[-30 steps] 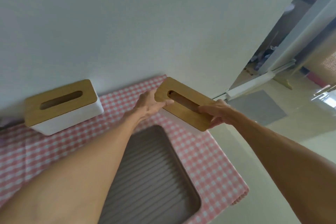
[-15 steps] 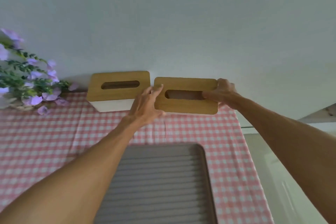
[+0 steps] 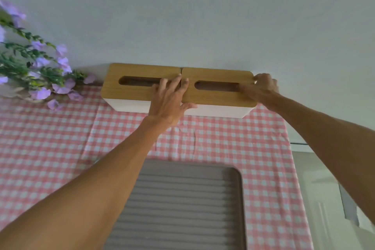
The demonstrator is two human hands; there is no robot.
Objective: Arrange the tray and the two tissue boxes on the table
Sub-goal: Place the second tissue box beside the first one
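Observation:
Two white tissue boxes with wooden slotted lids stand side by side against the wall at the back of the table, their ends touching. My left hand (image 3: 170, 101) lies over the seam, fingers spread on both lids and thumb on the front of the right tissue box (image 3: 219, 95). My right hand (image 3: 261, 89) grips that box's right end, a finger in the slot. The left tissue box (image 3: 134, 89) is held by no hand. A grey ribbed tray (image 3: 188, 205) lies near the front, partly hidden under my left forearm.
A pink and white checked cloth (image 3: 50, 148) covers the table. Purple artificial flowers (image 3: 38, 71) lean in from the back left, close to the left box. The table's right edge (image 3: 292, 148) drops to a pale floor. The wall stands directly behind the boxes.
The right tissue box has moved back and left, from apart and in front to flush against the left box along the wall. Both hands travelled with it.

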